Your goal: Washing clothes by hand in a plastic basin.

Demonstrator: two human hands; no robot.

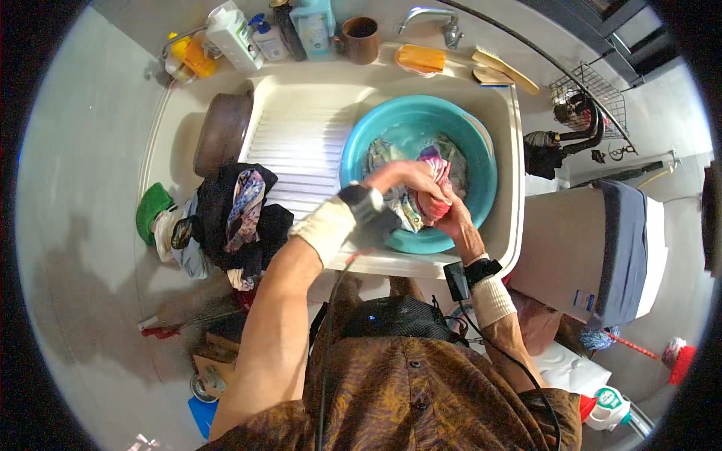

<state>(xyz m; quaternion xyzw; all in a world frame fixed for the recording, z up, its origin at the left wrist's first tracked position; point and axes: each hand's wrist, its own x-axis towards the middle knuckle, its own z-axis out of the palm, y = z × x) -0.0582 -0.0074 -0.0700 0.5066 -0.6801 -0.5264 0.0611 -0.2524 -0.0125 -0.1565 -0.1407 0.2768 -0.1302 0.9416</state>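
A round turquoise plastic basin [479,211] stands in the right part of a cream laundry sink [514,169]. Water and several wet cloths [381,153] are inside it. Over the basin, my left hand [410,173] and my right hand [453,219] grip a bunched pink, red and purple cloth [434,207]. The left fingers reach across its top, while the right hand holds it from below and the right side. A white patterned cloth [408,212] lies just beneath. Parts of the gripped cloth are hidden by my fingers.
A ribbed washboard surface [302,141] lies left of the basin. Beyond it are a brown tub [223,135] and piled clothes [211,225]. Bottles [234,36], a mug [361,40], yellow soap [421,58], brushes [506,70] and a tap [451,31] line the back. A washing machine [564,248] stands right.
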